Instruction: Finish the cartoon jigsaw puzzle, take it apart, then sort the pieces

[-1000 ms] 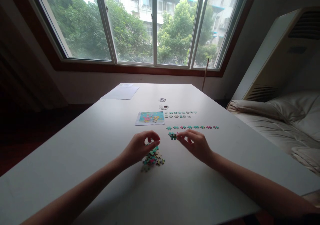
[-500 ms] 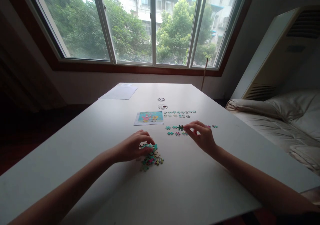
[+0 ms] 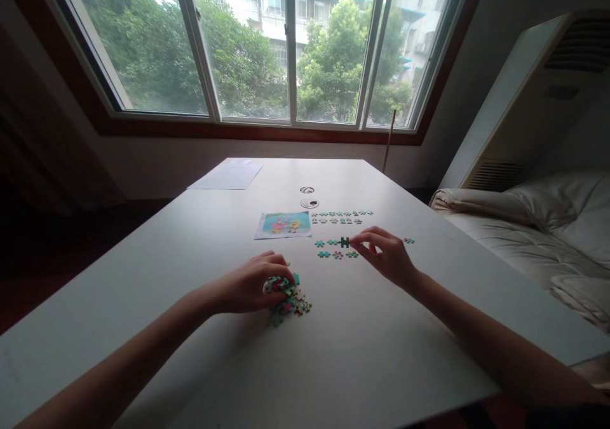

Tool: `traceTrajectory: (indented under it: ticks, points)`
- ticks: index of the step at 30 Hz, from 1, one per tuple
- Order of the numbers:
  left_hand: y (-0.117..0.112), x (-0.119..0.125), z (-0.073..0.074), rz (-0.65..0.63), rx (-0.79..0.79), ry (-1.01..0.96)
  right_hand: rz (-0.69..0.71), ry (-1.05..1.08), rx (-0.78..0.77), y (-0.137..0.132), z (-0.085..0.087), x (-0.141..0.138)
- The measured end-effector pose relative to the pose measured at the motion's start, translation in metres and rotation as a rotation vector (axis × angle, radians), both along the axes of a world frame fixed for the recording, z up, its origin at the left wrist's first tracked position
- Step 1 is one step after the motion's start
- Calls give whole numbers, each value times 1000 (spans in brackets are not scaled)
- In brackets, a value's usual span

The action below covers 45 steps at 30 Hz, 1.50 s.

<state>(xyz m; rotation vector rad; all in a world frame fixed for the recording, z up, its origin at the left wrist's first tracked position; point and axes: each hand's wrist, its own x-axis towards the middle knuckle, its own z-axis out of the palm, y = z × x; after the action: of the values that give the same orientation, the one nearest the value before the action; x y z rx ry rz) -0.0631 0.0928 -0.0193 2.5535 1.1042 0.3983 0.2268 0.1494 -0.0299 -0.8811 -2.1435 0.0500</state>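
Note:
My right hand (image 3: 385, 254) pinches a dark green puzzle piece (image 3: 344, 243) between thumb and fingertips, just above the loose rows on the white table. Below that piece lie several teal and pink puzzle pieces (image 3: 324, 254), set apart from one another. My left hand (image 3: 255, 283) is at the left side of a heap of mixed puzzle pieces (image 3: 298, 299), its fingers curled round some of them. Thumb and fingers partly hide those pieces. Beyond the hands lies a picture sheet (image 3: 283, 224) with cartoon figures, its right edge beside two farther rows of pieces (image 3: 336, 213).
Two small round items (image 3: 309, 203) lie behind the picture sheet. White paper (image 3: 226, 177) is at the table's far left. A single piece (image 3: 408, 241) lies right of my right hand. A cream sofa (image 3: 515, 225) stands beyond the table's right edge.
My left thumb has moved down and left, and the fingers now reach over the pieces at the heap's left side. My right hand has barely moved and keeps its dark green piece.

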Motion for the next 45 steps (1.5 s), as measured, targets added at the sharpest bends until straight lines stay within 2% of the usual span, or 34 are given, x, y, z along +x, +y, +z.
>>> traceTrajectory:
  ticks: [3, 7, 12, 17, 24, 31, 37, 45]
  points:
    - [-1, -2, 0, 2, -2, 1, 0, -260, -79, 12, 13, 20]
    - [-1, -4, -1, 1, -6, 0, -42, -377, -289, 37, 21, 55]
    - [-1, -5, -3, -6, -21, 9, -72, -420, -592, 57, 15, 83]
    - [0, -5, -4, -10, -31, 11, -21, -436, -778, 58, 8, 83]
    - [0, -4, -2, -2, -35, 19, -14, -480, -716, 57, 3, 73]
    - [-1, -6, -3, -1, -32, 25, -10, -466, -676, 56, 4, 75]
    - [0, -6, -4, -7, -20, -8, -17, -441, -579, 51, 7, 69]
    - [2, -4, -4, -14, -6, -37, 61, -373, -422, 38, 9, 47]
